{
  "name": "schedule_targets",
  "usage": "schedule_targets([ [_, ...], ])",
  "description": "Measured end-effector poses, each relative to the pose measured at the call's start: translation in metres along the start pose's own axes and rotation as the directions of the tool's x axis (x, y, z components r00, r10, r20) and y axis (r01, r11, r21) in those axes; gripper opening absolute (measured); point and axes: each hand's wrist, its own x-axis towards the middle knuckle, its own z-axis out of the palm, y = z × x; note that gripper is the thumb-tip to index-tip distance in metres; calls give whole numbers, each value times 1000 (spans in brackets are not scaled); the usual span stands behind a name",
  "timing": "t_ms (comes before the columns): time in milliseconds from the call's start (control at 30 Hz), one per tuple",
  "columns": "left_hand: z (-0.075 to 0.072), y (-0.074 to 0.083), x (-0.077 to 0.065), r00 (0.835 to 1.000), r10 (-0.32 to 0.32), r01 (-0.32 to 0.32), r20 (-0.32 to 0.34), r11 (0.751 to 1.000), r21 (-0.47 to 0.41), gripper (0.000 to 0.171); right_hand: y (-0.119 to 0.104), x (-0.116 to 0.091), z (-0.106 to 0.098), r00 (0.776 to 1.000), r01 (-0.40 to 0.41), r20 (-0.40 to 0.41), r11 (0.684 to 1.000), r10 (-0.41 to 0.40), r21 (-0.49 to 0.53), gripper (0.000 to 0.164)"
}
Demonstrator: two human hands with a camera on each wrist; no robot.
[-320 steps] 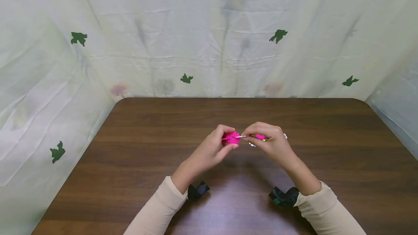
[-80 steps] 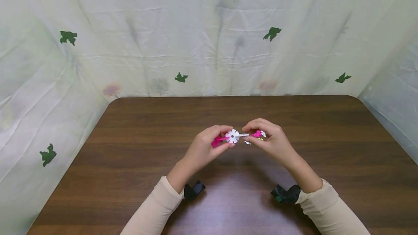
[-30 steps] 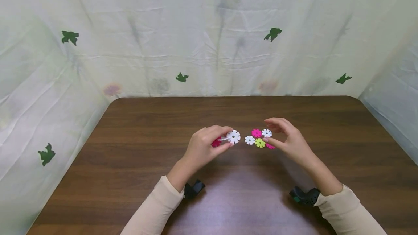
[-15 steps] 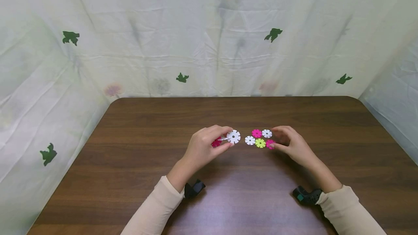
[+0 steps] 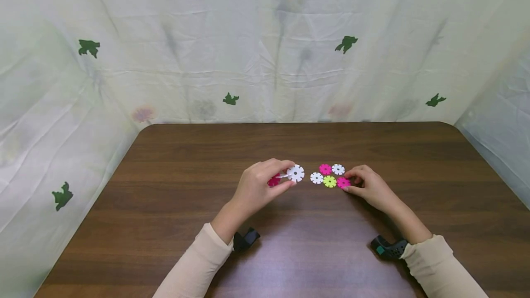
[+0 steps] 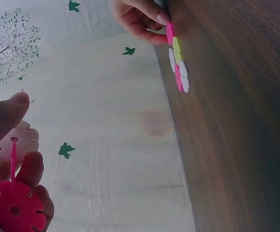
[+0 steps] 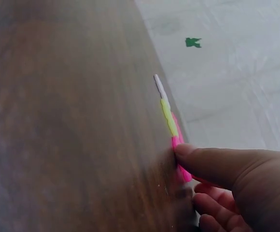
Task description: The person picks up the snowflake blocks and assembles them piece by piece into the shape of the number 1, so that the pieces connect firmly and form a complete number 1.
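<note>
Since the frame half a second ago, the right hand point(image 5: 370, 188) has shifted onto the end pink disc point(image 5: 343, 182); the left hand point(image 5: 262, 180) is unmoved. Nearest, both sleeves point(image 5: 196, 261) are cut off by the lower edge. The left hand grips linked discs, a white disc point(image 5: 296, 173) outermost; the pink part behind is partly covered by fingers, its piece count indeterminable. The right hand pinches the end pink disc, left of which a yellow-green disc point(image 5: 330, 181) and small white disc point(image 5: 316, 178) continue the row on the surface point(image 5: 186, 187). Beyond lie a second pink disc point(image 5: 325, 169) and another white disc point(image 5: 338, 169); both wrist views show the group nearly edge-on.
</note>
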Motion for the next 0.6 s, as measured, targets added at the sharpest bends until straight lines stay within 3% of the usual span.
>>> schedule_targets([
  [267, -1, 0, 1, 1000, -3, 3, 1, 1000, 1, 32, -7, 0, -6, 999, -7, 47, 990, 0, 142, 24],
  [400, -1, 0, 1, 1000, -2, 2, 1, 1000, 2, 32, -12, 1, -10, 999, 40, 18, 975, -45, 216, 21],
  [600, -1, 0, 1, 1000, -6, 6, 6, 1000, 1, 32, -23, 2, -19, 1000, 9, -11, 962, -6, 274, 16],
])
